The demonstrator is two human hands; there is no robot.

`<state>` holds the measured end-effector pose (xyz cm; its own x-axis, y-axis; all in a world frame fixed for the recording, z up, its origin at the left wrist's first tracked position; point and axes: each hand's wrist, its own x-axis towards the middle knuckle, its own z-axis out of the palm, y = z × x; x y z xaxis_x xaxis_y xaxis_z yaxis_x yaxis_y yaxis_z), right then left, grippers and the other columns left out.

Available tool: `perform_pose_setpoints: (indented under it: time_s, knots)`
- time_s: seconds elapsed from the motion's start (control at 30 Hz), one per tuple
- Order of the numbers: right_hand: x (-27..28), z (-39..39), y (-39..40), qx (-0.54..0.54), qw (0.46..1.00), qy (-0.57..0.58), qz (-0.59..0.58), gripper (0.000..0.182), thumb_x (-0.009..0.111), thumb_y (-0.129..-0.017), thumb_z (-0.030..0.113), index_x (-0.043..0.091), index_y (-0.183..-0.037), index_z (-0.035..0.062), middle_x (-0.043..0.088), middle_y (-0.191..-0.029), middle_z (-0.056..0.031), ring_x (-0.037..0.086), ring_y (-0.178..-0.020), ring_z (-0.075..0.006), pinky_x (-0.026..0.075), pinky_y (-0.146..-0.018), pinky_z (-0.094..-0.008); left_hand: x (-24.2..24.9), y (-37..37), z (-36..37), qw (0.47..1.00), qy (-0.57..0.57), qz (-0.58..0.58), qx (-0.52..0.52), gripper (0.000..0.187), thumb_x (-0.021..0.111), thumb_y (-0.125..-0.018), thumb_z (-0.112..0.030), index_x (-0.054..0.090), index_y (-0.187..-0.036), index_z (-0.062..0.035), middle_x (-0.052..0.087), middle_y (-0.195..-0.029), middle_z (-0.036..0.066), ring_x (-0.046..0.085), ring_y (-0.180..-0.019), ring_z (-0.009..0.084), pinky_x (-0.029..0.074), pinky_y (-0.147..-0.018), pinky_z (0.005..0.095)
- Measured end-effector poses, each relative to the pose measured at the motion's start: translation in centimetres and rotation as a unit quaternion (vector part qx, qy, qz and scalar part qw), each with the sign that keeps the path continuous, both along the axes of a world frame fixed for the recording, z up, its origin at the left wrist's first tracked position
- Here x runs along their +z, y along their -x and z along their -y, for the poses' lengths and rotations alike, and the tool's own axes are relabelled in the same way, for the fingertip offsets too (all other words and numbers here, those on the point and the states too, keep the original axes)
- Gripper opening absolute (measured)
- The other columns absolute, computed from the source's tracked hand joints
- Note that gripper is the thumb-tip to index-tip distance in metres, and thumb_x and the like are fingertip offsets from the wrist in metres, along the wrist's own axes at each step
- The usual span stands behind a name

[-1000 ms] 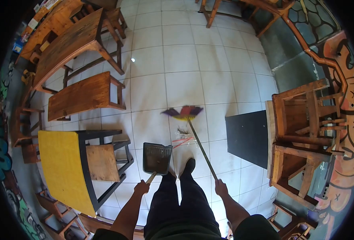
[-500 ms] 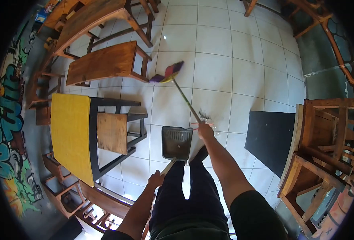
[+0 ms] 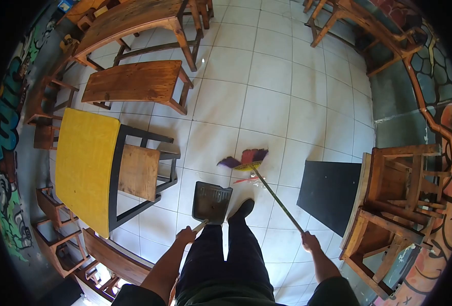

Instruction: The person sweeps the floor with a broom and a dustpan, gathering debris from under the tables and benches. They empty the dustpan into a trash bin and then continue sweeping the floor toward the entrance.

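Observation:
My right hand (image 3: 310,240) is closed round the handle of a broom (image 3: 272,193), whose purple and red bristles rest on the tiles ahead of my feet. Debris (image 3: 256,179), with some red strips and clear bits in it, lies right by the broom head and is partly covered by it. My left hand (image 3: 186,235) grips the pale handle of a black dustpan (image 3: 211,202). The dustpan sits on the floor in front of my left leg, its ridged mouth facing away from me and a little left of the debris.
On the left stand a yellow-topped table (image 3: 85,171), a wooden stool (image 3: 138,172) and a wooden bench (image 3: 131,82). A long wooden table (image 3: 131,25) is farther back. To the right are a black panel (image 3: 329,194) and stacked wooden furniture (image 3: 394,214). White tiles (image 3: 267,107) cover the floor.
The broom head has come nearer and to the right, onto the debris. My right hand has drawn back to the right. The dustpan stays in my left hand, and the view has shifted.

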<state>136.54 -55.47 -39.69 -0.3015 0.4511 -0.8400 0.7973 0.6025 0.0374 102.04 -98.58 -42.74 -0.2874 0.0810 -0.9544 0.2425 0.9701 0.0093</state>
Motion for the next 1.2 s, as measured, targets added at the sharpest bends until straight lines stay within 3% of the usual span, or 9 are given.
perform_pose_setpoints:
  time_s: [0.1, 0.23, 0.33, 0.47, 0.57, 0.87, 0.97, 1.03, 1.2]
  knots:
    - [1.7, 3.6, 4.5, -0.019, 1.0, -0.002, -0.018, 0.036, 0.027, -0.087, 0.039, 0.042, -0.094, 0.0071, 0.057, -0.073, -0.0236, 0.056, -0.069, -0.0402, 0.046, -0.062, -0.0495, 0.5, 0.3, 1.1, 1.0, 0.013, 0.001, -0.008, 0.05, 0.041, -0.08, -0.044, 0.041, -0.104, 0.0002, 0.055, -0.099, 0.019, 0.055, -0.093, 0.0326, 0.043, -0.078, 0.0432]
    - [-3.5, 8.7, 11.1, -0.012, 0.978, 0.053, -0.201, 0.027, 0.035, -0.087, 0.03, 0.042, -0.09, 0.0038, 0.056, -0.065, -0.0222, 0.055, -0.064, -0.0399, 0.043, -0.057, -0.0503, 2.9, 1.0, 1.7, 1.0, 0.022, -0.012, 0.016, 0.049, 0.041, -0.081, -0.044, 0.039, -0.104, -0.0009, 0.056, -0.096, 0.02, 0.055, -0.091, 0.0335, 0.043, -0.077, 0.044]
    - [-5.2, 12.7, 20.7, 0.079, 0.968, 0.087, -0.223, 0.031, 0.035, -0.087, 0.031, 0.042, -0.089, 0.001, 0.057, -0.074, -0.0239, 0.056, -0.069, -0.0416, 0.044, -0.06, -0.0501, 2.7, 1.1, 4.0, 0.999, 0.002, -0.019, 0.029, 0.05, 0.039, -0.082, -0.044, 0.039, -0.103, 0.001, 0.055, -0.096, 0.023, 0.055, -0.091, 0.0356, 0.043, -0.076, 0.0455]
    - [-5.7, 15.4, 27.4, 0.012, 0.988, 0.085, -0.126, 0.031, 0.035, -0.086, 0.026, 0.045, -0.096, -0.0014, 0.056, -0.08, -0.0238, 0.056, -0.08, -0.0393, 0.045, -0.071, -0.0471, 3.6, 2.4, 6.4, 0.998, -0.005, -0.014, 0.055, 0.052, 0.038, -0.082, -0.045, 0.041, -0.102, 0.0027, 0.055, -0.096, 0.025, 0.053, -0.092, 0.0383, 0.042, -0.078, 0.045]
    - [-5.9, 14.0, 22.2, 0.156, 0.974, 0.065, -0.149, 0.031, 0.035, -0.086, 0.028, 0.047, -0.095, 0.0001, 0.056, -0.083, -0.0175, 0.057, -0.08, -0.0347, 0.046, -0.07, -0.0444, 3.3, 2.7, 8.4, 0.998, -0.018, -0.018, 0.05, 0.056, 0.039, -0.081, -0.047, 0.041, -0.103, 0.0047, 0.055, -0.096, 0.025, 0.053, -0.092, 0.0379, 0.043, -0.078, 0.0445]
    - [5.9, 7.6, 2.9, 0.019, 0.99, -0.073, 0.118, 0.035, 0.034, -0.086, 0.038, 0.048, -0.093, 0.0072, 0.059, -0.083, -0.017, 0.058, -0.077, -0.0326, 0.047, -0.067, -0.0445, -0.2, 3.5, 11.8, 0.993, -0.026, 0.046, 0.103, 0.051, 0.041, -0.081, -0.043, 0.045, -0.103, 0.0034, 0.051, -0.101, 0.025, 0.052, -0.095, 0.0372, 0.042, -0.08, 0.0423]
    - [4.2, 8.7, -2.7, 0.021, 0.999, -0.032, 0.02, 0.036, 0.033, -0.086, 0.039, 0.048, -0.091, 0.0066, 0.058, -0.085, -0.0198, 0.056, -0.076, -0.0368, 0.046, -0.067, -0.0469, -1.7, 4.1, 11.8, 0.995, -0.044, 0.072, 0.044, 0.048, 0.039, -0.081, -0.041, 0.046, -0.105, -0.0003, 0.048, -0.105, 0.024, 0.049, -0.098, 0.0372, 0.041, -0.082, 0.0422]
    - [5.4, 11.3, 0.0, -0.021, 0.998, -0.035, -0.04, 0.033, 0.036, -0.086, 0.037, 0.048, -0.086, 0.0058, 0.057, -0.08, -0.0211, 0.056, -0.073, -0.0385, 0.045, -0.064, -0.0481, -2.3, 4.1, 11.6, 0.995, -0.043, 0.086, 0.012, 0.046, 0.039, -0.082, -0.04, 0.047, -0.106, -0.0024, 0.046, -0.107, 0.023, 0.048, -0.1, 0.0372, 0.041, -0.082, 0.0423]
    - [-3.7, 13.9, 5.1, -0.103, 0.971, -0.101, -0.191, 0.029, 0.038, -0.086, 0.031, 0.047, -0.084, 0.0041, 0.056, -0.073, -0.0227, 0.054, -0.068, -0.041, 0.044, -0.059, -0.0483, -3.5, 4.9, 11.4, 0.998, 0.011, 0.056, 0.028, 0.04, 0.038, -0.083, -0.038, 0.049, -0.106, -0.0067, 0.047, -0.106, 0.022, 0.05, -0.097, 0.0368, 0.042, -0.081, 0.0431]
